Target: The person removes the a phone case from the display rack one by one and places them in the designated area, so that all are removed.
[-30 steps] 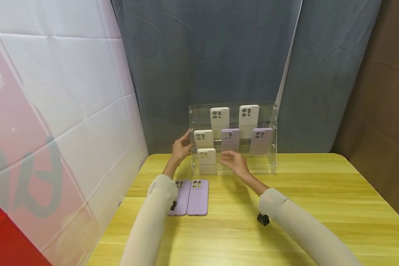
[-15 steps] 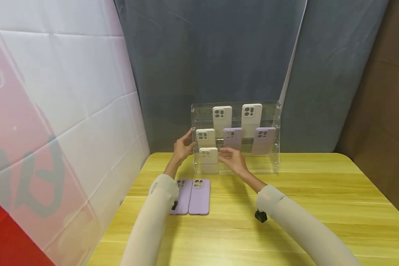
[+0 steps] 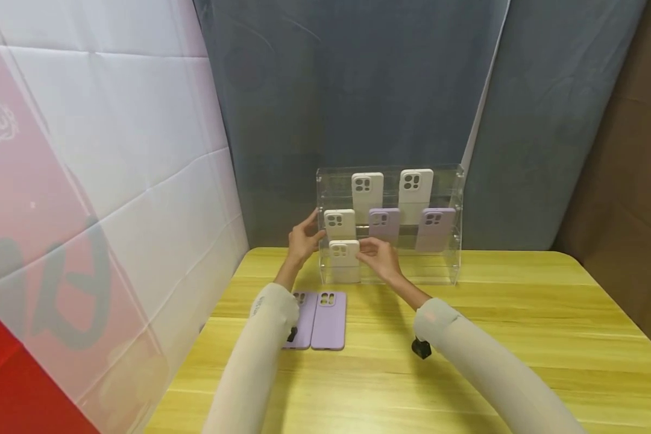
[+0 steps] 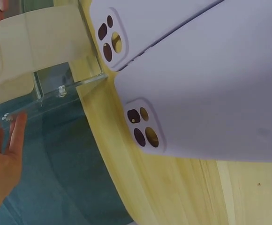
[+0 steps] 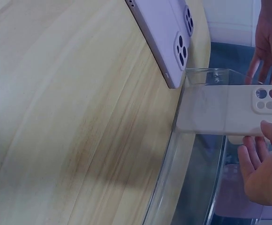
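Observation:
My right hand [image 3: 381, 258] pinches the right edge of a cream phone case [image 3: 344, 270] in the bottom tier of a clear acrylic stand [image 3: 412, 274]. In the right wrist view, its thumb lies on the front of this case [image 5: 211, 110], near the camera cutouts. My left hand [image 3: 302, 242] touches the stand's left side panel, its fingers fairly straight in the left wrist view. Above the pinched case, another cream case [image 3: 340, 223] and two purple cases [image 3: 383, 222] stand in the middle tier. Two white cases [image 3: 367, 196] stand in the top tier.
Two purple phone cases [image 3: 328, 322] lie side by side on the wooden table [image 3: 439, 374] before the stand, the left one partly behind my left sleeve. A grey curtain [image 3: 390, 90] hangs behind the stand. A white and pink sheet [image 3: 125, 132] lines the left side.
My right hand has moved left to the edge of the bottom-tier cream case and now pinches it. My left hand stays at the stand's side. The head view has shifted slightly.

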The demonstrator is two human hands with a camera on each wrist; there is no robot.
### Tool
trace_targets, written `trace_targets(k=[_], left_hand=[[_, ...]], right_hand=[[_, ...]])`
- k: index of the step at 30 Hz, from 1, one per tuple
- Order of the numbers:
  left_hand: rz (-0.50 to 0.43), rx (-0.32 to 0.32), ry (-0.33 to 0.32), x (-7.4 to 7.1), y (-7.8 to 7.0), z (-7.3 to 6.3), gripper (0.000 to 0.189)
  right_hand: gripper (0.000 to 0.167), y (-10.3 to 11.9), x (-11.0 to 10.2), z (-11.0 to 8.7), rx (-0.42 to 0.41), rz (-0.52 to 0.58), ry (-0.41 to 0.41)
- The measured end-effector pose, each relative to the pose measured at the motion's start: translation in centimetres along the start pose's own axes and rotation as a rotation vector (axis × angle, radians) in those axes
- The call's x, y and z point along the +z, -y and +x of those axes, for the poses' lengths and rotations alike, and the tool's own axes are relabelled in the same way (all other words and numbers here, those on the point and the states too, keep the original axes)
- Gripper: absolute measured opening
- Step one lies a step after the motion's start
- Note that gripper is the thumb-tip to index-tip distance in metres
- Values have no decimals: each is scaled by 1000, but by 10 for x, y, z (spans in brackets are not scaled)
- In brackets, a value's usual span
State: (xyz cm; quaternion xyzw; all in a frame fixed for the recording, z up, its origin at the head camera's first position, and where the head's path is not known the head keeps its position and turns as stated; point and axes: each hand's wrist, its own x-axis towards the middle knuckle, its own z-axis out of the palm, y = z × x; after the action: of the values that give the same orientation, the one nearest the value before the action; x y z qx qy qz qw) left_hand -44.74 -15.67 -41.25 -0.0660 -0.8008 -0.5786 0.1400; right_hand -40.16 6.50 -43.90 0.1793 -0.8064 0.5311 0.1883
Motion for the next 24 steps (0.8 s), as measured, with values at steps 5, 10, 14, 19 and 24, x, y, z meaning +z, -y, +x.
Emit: trace_targets(k=[5, 10, 14, 19, 24], left_hand=[[13, -28, -17, 2, 0, 1, 69], [14, -27, -14, 1, -2, 2, 69], [13, -27, -18, 0, -5, 0, 69], [18, -37, -23, 0, -5, -1, 68], [24, -27, -39, 3, -2, 0, 67]], right_hand=[[25, 1, 1, 2, 17, -10, -4], [24, 0, -1, 5, 27, -4, 1], [25, 3, -5, 6, 27, -6, -6], [25, 6, -13, 6, 34, -28, -4], [26, 9, -23, 6, 38, -52, -6]])
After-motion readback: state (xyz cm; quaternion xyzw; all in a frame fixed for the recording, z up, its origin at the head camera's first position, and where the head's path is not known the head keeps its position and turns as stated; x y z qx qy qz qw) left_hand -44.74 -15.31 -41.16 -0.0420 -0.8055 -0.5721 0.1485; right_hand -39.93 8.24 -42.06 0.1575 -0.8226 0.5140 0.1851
